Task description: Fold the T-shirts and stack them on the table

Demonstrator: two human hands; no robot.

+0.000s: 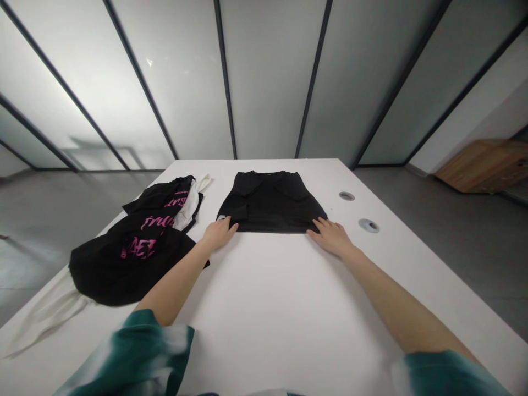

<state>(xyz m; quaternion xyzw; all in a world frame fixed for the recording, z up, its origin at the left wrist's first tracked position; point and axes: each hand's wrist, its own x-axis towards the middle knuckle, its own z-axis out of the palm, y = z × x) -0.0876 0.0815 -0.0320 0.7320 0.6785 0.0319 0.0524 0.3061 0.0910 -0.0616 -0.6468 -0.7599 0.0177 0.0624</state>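
Frosted-glass partition (pixel 272 82) beyond a white table (pixel 264 308); rumpled black, pink-lettered clothing (pixel 111 258) on the left, perhaps set aside for working room. Folded black top (pixel 272 203) at far centre, straight edge toward the near side. Left hand (pixel 218 234) and right hand (pixel 332 236) at its near corners, both partly open, probably to steady that edge; whether pinching fabric, impossible to tell.
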